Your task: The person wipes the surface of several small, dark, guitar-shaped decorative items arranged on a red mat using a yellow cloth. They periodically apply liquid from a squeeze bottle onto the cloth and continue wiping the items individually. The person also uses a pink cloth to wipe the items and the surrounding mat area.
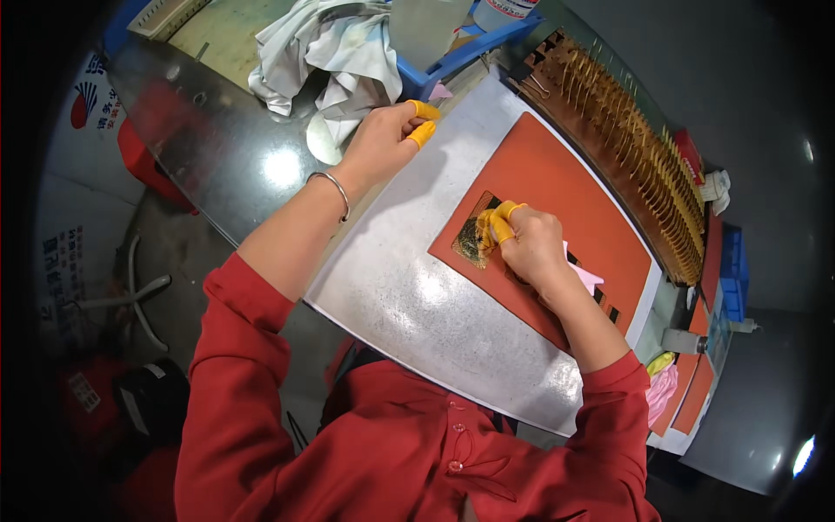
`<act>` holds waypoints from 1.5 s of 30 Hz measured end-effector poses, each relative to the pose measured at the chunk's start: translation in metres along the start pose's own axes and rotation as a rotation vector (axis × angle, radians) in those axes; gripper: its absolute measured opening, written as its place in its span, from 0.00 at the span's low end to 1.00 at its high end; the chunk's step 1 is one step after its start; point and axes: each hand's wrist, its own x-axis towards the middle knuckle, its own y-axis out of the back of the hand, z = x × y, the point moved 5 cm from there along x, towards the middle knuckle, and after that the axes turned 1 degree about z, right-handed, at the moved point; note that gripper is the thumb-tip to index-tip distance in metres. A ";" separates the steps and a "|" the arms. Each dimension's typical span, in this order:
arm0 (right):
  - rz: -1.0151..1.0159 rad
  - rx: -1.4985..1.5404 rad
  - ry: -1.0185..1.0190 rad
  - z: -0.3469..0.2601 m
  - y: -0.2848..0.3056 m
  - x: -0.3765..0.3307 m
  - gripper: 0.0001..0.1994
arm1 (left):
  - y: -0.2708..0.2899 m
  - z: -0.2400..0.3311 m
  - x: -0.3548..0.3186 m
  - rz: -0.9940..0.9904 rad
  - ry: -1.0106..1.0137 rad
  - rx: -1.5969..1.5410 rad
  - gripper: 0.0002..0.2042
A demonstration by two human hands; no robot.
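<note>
An orange-red mat (574,183) lies on a white-covered work surface (417,287). On its near left part rests a small dark, gold-patterned flat piece (472,235). My right hand (531,246), with yellow finger cots, is closed over the right side of this piece, fingertips pressed together against it. Whatever may be between those fingertips is hidden. My left hand (389,143) also wears yellow finger cots, and a silver bangle circles its wrist. Its fingers are curled close together at the upper left edge of the white surface; I cannot make out anything in them.
Beyond the mat stands a long brown rack (631,143) with many thin gold pieces upright in it. A crumpled white cloth (335,52) lies by a blue tray (470,56) at the far left. Small dark strips and a pink scrap (587,278) are beside my right wrist.
</note>
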 end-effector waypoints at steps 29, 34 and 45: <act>0.046 0.032 0.016 -0.008 -0.001 -0.024 0.09 | 0.000 -0.002 -0.002 0.014 -0.035 -0.033 0.11; 0.084 0.023 0.041 -0.010 0.002 -0.030 0.08 | 0.002 -0.002 -0.003 0.033 -0.034 -0.032 0.11; 0.070 -0.016 0.086 -0.005 0.002 -0.035 0.04 | 0.001 -0.001 -0.001 0.016 -0.024 -0.036 0.11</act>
